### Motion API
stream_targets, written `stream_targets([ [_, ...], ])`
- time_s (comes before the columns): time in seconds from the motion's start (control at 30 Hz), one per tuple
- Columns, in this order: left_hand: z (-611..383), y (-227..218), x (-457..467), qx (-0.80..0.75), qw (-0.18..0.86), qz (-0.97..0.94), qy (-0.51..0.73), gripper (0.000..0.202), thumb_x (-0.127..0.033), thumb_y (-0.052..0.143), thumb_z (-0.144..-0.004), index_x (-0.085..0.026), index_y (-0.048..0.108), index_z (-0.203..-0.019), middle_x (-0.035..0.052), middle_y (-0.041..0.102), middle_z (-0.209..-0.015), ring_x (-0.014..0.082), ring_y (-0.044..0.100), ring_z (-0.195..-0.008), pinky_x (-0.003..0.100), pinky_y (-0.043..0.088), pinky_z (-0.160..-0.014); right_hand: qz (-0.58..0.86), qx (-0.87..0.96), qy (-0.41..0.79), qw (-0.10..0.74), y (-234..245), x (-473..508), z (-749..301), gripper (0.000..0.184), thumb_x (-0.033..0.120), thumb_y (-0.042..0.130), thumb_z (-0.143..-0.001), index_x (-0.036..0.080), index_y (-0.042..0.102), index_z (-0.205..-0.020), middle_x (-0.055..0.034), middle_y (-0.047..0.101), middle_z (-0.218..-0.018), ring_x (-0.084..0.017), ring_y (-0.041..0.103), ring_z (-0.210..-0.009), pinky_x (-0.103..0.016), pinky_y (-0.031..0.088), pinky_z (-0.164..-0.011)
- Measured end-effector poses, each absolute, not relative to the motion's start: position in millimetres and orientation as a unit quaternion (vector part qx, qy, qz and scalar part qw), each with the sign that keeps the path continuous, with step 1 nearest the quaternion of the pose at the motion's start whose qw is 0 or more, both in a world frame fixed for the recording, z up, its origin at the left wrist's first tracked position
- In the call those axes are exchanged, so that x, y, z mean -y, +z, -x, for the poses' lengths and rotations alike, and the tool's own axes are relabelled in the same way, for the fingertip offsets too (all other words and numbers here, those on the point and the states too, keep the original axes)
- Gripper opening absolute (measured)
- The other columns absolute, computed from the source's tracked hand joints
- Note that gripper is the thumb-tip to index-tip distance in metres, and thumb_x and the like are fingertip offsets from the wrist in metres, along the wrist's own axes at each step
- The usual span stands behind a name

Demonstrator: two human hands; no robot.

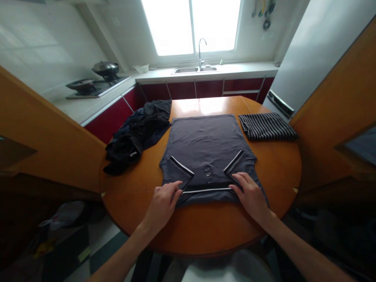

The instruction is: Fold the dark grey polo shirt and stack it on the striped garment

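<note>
While the left hand (166,196) and right hand (249,194) touch opposite ends of the collar (207,187), equally near, I cannot tell whether their bent fingers grip. From the near side of the table (205,231), the grey shirt (205,145) runs lengthwise toward the far edge.

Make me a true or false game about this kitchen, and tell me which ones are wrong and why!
1. The shirt lies on the table. True.
2. Nothing lies to the right of the shirt. False: the striped cloth does.
3. The left hand and the right hand are both at the shirt's near end. True.
4. The shirt is bright yellow all over. False: it is grey, with black and white trim.
5. The dark clothes are in a neat, flat square. False: they lie in a loose heap.
6. The tap stands by the sink. True.
</note>
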State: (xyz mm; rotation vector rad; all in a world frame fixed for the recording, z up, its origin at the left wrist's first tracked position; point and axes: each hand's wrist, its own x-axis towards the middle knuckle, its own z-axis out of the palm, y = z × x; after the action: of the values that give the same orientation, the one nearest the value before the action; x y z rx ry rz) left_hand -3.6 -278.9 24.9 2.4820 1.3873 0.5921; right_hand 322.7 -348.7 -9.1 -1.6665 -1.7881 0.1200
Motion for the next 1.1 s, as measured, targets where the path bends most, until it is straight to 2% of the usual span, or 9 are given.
stream_targets([
  [0.17, 41.7, 32.0, 297.3, -0.475, 0.099, -0.844, 0.229, 0.025, -0.043, 0.052, -0.1, -0.024, 0.068, -0.1, 0.0045, 0.068, -0.103, 0.0234, 0.061, -0.101, 0.037, 0.041, -0.089, 0.656, 0.659, -0.02, 0.367, -9.1, 389.3, -351.3, 0.019, 0.035, 0.056, -0.098, 0.023, 0.065, -0.11, -0.009, 0.065, -0.106, -0.027, 0.061, -0.101, -0.044, 0.05, -0.092],
  [0.33, 73.0, 10.4, 312.0, -0.48, 0.099, -0.849, 0.199, 0.017, -0.042, 0.065, -0.092, -0.027, 0.071, -0.095, 0.0043, 0.064, -0.109, 0.0253, 0.056, -0.107, 0.039, 0.042, -0.091, 0.663, 0.673, -0.01, 0.327, -17.6, 428.7, -379.6, 0.021, 0.043, 0.061, -0.095, 0.025, 0.069, -0.103, -0.0078, 0.062, -0.103, -0.027, 0.058, -0.098, -0.045, 0.045, -0.088],
  [0.57, 76.6, -5.4, 308.5, -0.485, 0.122, -0.827, 0.255, 0.023, -0.04, 0.058, -0.095, -0.025, 0.073, -0.086, 0.0061, 0.061, -0.108, 0.0242, 0.054, -0.103, 0.04, 0.046, -0.091, 0.685, 0.655, 0.005, 0.321, -31.4, 429.5, -383.4, 0.021, 0.038, 0.054, -0.098, 0.024, 0.068, -0.09, -0.007, 0.061, -0.101, -0.027, 0.055, -0.1, -0.044, 0.041, -0.087],
  [0.77, 76.0, 3.5, 309.2, -0.496, 0.164, -0.818, 0.241, 0.028, -0.038, 0.053, -0.098, -0.023, 0.072, -0.084, 0.0073, 0.057, -0.115, 0.0235, 0.052, -0.106, 0.041, 0.047, -0.094, 0.71, 0.634, 0.008, 0.305, -33.3, 422.2, -390.5, 0.027, 0.035, 0.046, -0.098, 0.024, 0.065, -0.083, -0.0075, 0.061, -0.102, -0.027, 0.054, -0.1, -0.044, 0.04, -0.085],
  [1.0, 74.0, 3.5, 307.5, -0.501, 0.145, -0.823, 0.224, 0.022, -0.036, 0.059, -0.093, -0.021, 0.066, -0.078, 0.0074, 0.058, -0.114, 0.0254, 0.053, -0.111, 0.044, 0.046, -0.099, 0.723, 0.629, -0.029, 0.285, -36.1, 419.6, -390.7, 0.026, 0.04, 0.054, -0.093, 0.023, 0.063, -0.075, -0.0079, 0.062, -0.101, -0.029, 0.054, -0.099, -0.044, 0.041, -0.083],
  [1.1, 73.7, 5.6, 307.5, -0.51, 0.139, -0.814, 0.24, 0.014, -0.032, 0.057, -0.093, -0.021, 0.062, -0.087, 0.0079, 0.06, -0.113, 0.0251, 0.055, -0.111, 0.043, 0.048, -0.097, 0.729, 0.618, -0.042, 0.29, -34.2, 419.8, -390.8, 0.025, 0.042, 0.056, -0.092, 0.023, 0.061, -0.076, -0.0084, 0.063, -0.1, -0.029, 0.056, -0.098, -0.046, 0.043, -0.084],
])
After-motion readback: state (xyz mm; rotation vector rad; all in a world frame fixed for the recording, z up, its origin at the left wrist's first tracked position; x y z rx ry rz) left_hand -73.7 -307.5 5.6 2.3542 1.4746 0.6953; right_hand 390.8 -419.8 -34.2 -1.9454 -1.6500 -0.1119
